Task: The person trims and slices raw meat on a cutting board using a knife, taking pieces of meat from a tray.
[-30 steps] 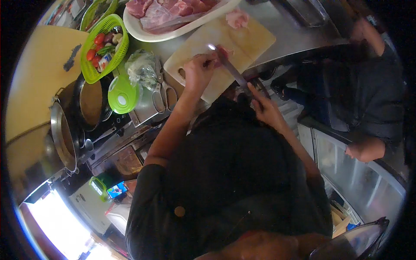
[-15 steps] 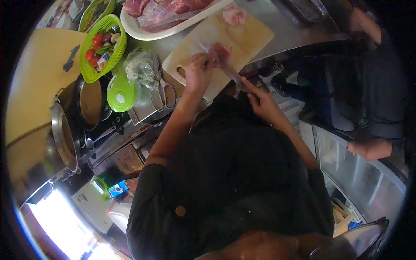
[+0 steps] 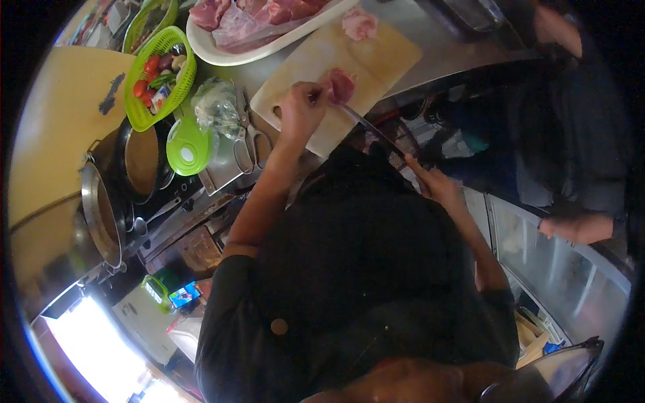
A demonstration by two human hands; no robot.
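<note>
Meat pc [image 3: 341, 87] on chopping bd [image 3: 393, 57], at fingers of L hand [image 3: 301, 113], which pinch its side; R hand [image 3: 440, 185] fingers grip knife [image 3: 367, 123], blade running from them to meat. Best: meat taut, L fingertips clear of blade.

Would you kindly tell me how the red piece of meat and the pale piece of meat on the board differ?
Colour: the red piece is deeper red; the pale piece is light pink.
Contact: the left hand and the knife are at the red piece; neither is at the pale piece.
Place: the red piece is nearer the person; the pale piece lies by the far edge.
Both are on the board.
</note>
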